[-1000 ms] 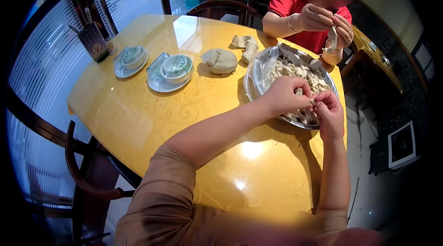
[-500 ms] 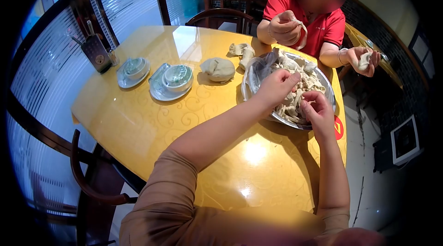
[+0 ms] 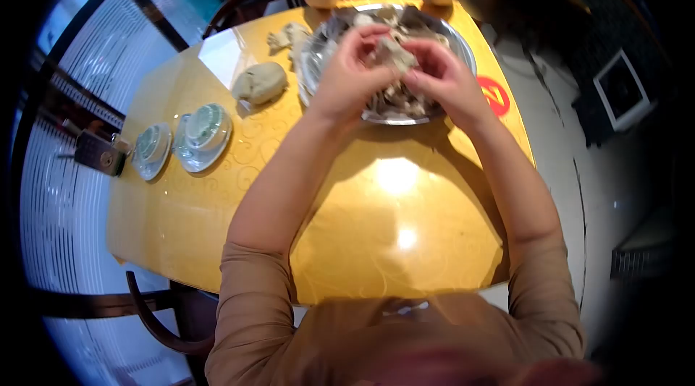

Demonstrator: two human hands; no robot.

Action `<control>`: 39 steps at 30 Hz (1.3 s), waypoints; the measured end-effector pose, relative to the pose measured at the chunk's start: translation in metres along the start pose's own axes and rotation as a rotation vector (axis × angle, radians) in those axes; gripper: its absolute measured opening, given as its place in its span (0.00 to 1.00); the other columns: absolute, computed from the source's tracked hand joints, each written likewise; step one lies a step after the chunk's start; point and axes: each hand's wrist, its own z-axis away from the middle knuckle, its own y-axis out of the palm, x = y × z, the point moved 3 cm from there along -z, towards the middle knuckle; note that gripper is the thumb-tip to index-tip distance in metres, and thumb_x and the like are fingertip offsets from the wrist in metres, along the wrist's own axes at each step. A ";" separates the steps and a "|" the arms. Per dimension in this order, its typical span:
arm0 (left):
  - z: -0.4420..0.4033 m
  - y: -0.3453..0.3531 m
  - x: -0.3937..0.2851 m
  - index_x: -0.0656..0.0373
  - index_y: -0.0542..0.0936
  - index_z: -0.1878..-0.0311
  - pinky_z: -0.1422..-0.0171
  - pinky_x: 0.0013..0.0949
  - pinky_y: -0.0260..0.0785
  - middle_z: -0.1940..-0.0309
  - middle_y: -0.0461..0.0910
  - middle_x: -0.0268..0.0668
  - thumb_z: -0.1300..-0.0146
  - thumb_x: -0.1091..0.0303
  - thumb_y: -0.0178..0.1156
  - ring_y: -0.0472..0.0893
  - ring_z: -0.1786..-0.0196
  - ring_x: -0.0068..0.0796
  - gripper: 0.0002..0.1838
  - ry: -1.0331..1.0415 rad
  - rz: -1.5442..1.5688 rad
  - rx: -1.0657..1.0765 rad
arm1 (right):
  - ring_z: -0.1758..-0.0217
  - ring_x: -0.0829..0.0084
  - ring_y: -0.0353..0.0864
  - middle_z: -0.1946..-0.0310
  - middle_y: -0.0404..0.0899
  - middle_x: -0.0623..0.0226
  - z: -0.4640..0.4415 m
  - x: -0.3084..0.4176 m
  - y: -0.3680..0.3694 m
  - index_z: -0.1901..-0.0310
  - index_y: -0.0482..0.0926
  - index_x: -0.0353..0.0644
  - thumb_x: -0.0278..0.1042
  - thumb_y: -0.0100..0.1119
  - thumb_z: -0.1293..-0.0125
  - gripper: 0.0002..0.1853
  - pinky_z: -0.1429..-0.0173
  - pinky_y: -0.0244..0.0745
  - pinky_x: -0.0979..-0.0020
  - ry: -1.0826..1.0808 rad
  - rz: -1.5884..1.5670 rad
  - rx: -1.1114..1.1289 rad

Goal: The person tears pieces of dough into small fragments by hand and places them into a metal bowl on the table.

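1 dough pc [image 3: 396,55] is gripped btwn fingers of L hand [image 3: 353,71] & R hand [image 3: 443,76], over metal bowl [image 3: 405,122] w/ dough strips [image 3: 394,102], set nr far edge of table [image 3: 405,263].

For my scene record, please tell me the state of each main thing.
Left hand: gripping dough piece
Right hand: gripping same piece
Dough piece: lifted, between both hands
Metal bowl: containing loose dough strips
Dough lump: resting on table
Tableware sets: wrapped in film
Nearer wooden chair: unoccupied
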 end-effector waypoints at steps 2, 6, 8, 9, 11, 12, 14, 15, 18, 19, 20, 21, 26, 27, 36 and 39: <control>-0.004 0.000 0.001 0.66 0.67 0.42 0.47 0.25 0.73 0.50 0.73 0.41 0.46 0.81 0.64 0.77 0.50 0.26 0.28 0.043 0.003 -0.005 | 0.56 0.81 0.75 0.57 0.76 0.71 -0.003 0.001 -0.004 0.44 0.70 0.37 0.31 0.65 0.39 0.23 0.53 0.72 0.79 -0.005 -0.076 -0.011; -0.006 -0.003 0.006 0.67 0.71 0.45 0.49 0.25 0.73 0.52 0.74 0.38 0.46 0.74 0.69 0.77 0.52 0.24 0.26 -0.008 -0.034 -0.008 | 0.53 0.80 0.76 0.55 0.76 0.70 -0.003 -0.001 -0.010 0.44 0.71 0.38 0.32 0.65 0.40 0.23 0.50 0.72 0.77 -0.025 -0.166 -0.012; -0.005 -0.005 0.008 0.68 0.73 0.45 0.49 0.24 0.73 0.54 0.76 0.38 0.46 0.74 0.69 0.77 0.53 0.22 0.25 0.001 -0.170 -0.084 | 0.52 0.79 0.76 0.54 0.76 0.70 -0.002 0.002 -0.009 0.46 0.71 0.38 0.30 0.65 0.40 0.21 0.48 0.72 0.77 -0.043 -0.205 -0.018; -0.005 -0.007 0.009 0.68 0.74 0.45 0.49 0.24 0.72 0.54 0.77 0.37 0.46 0.74 0.68 0.77 0.53 0.22 0.24 0.006 -0.239 -0.124 | 0.53 0.79 0.76 0.55 0.76 0.69 -0.002 0.002 -0.008 0.46 0.71 0.38 0.29 0.65 0.40 0.21 0.50 0.73 0.77 -0.070 -0.190 -0.033; -0.004 -0.003 0.006 0.67 0.74 0.45 0.50 0.23 0.72 0.56 0.79 0.36 0.45 0.74 0.68 0.78 0.54 0.21 0.24 -0.013 -0.175 -0.073 | 0.55 0.79 0.76 0.57 0.76 0.68 -0.002 0.002 -0.006 0.46 0.71 0.39 0.27 0.64 0.40 0.21 0.54 0.74 0.76 -0.122 -0.161 -0.062; -0.004 -0.002 0.004 0.67 0.74 0.44 0.50 0.23 0.72 0.57 0.79 0.35 0.45 0.74 0.68 0.78 0.55 0.21 0.24 -0.022 -0.144 -0.049 | 0.55 0.79 0.76 0.56 0.76 0.68 -0.002 0.002 -0.006 0.46 0.71 0.39 0.27 0.64 0.40 0.21 0.54 0.74 0.76 -0.135 -0.160 -0.063; -0.005 0.001 0.003 0.66 0.75 0.45 0.51 0.23 0.72 0.57 0.80 0.35 0.45 0.74 0.68 0.78 0.55 0.21 0.23 0.012 -0.125 -0.012 | 0.55 0.79 0.76 0.55 0.76 0.68 -0.003 0.001 -0.005 0.46 0.71 0.39 0.27 0.64 0.40 0.21 0.54 0.74 0.77 -0.161 -0.155 -0.061; -0.004 0.001 0.003 0.66 0.75 0.45 0.51 0.22 0.72 0.58 0.80 0.35 0.44 0.74 0.68 0.78 0.56 0.21 0.23 0.029 -0.115 0.004 | 0.54 0.79 0.75 0.54 0.76 0.68 -0.002 0.002 -0.004 0.46 0.71 0.38 0.28 0.64 0.40 0.21 0.52 0.74 0.76 -0.164 -0.157 -0.068; -0.004 -0.001 0.003 0.64 0.75 0.45 0.51 0.22 0.73 0.58 0.80 0.35 0.44 0.74 0.67 0.78 0.55 0.21 0.22 0.079 -0.163 -0.050 | 0.51 0.78 0.75 0.52 0.75 0.68 0.001 0.007 0.000 0.46 0.71 0.38 0.30 0.63 0.39 0.20 0.47 0.72 0.75 -0.165 -0.144 -0.076; -0.004 -0.001 0.001 0.63 0.75 0.46 0.50 0.23 0.73 0.57 0.79 0.35 0.44 0.75 0.67 0.78 0.54 0.21 0.22 0.095 -0.171 -0.047 | 0.50 0.78 0.75 0.51 0.75 0.68 0.001 0.007 0.000 0.46 0.71 0.38 0.30 0.63 0.38 0.20 0.45 0.72 0.74 -0.162 -0.130 -0.073; -0.004 0.000 -0.001 0.63 0.76 0.46 0.49 0.24 0.73 0.57 0.79 0.35 0.45 0.76 0.67 0.78 0.54 0.22 0.21 0.110 -0.180 -0.043 | 0.49 0.78 0.74 0.51 0.75 0.67 0.001 0.007 0.001 0.45 0.71 0.38 0.31 0.63 0.38 0.20 0.44 0.71 0.74 -0.159 -0.117 -0.070; -0.004 0.000 -0.002 0.63 0.76 0.47 0.48 0.25 0.73 0.56 0.78 0.35 0.45 0.76 0.67 0.78 0.54 0.22 0.21 0.125 -0.188 -0.039 | 0.48 0.77 0.74 0.51 0.75 0.68 0.001 0.008 0.002 0.45 0.71 0.38 0.32 0.63 0.38 0.20 0.43 0.70 0.74 -0.160 -0.117 -0.068; 0.000 0.008 -0.004 0.62 0.75 0.49 0.47 0.27 0.74 0.52 0.75 0.36 0.46 0.80 0.67 0.78 0.52 0.24 0.20 0.274 -0.290 0.012 | 0.50 0.80 0.75 0.54 0.76 0.69 0.003 0.009 0.002 0.48 0.72 0.37 0.31 0.65 0.39 0.19 0.46 0.72 0.76 -0.165 -0.129 -0.086; 0.000 0.010 -0.005 0.62 0.75 0.49 0.47 0.27 0.74 0.52 0.74 0.37 0.46 0.80 0.67 0.78 0.52 0.24 0.20 0.301 -0.292 0.030 | 0.50 0.80 0.76 0.55 0.77 0.70 0.003 0.009 0.000 0.49 0.72 0.38 0.31 0.65 0.39 0.18 0.46 0.72 0.76 -0.173 -0.121 -0.097; -0.002 0.005 -0.001 0.60 0.74 0.47 0.47 0.26 0.75 0.55 0.77 0.37 0.41 0.79 0.63 0.79 0.52 0.25 0.18 0.408 -0.417 -0.050 | 0.51 0.80 0.75 0.57 0.77 0.69 0.003 0.009 -0.001 0.52 0.73 0.38 0.31 0.61 0.36 0.14 0.46 0.71 0.77 -0.203 -0.039 -0.155; 0.002 0.013 -0.002 0.60 0.75 0.47 0.48 0.25 0.74 0.57 0.78 0.36 0.37 0.76 0.59 0.79 0.55 0.22 0.14 0.169 -0.068 -0.041 | 0.52 0.80 0.75 0.57 0.77 0.69 0.002 0.009 -0.002 0.52 0.74 0.37 0.31 0.60 0.35 0.12 0.46 0.71 0.77 -0.215 -0.003 -0.165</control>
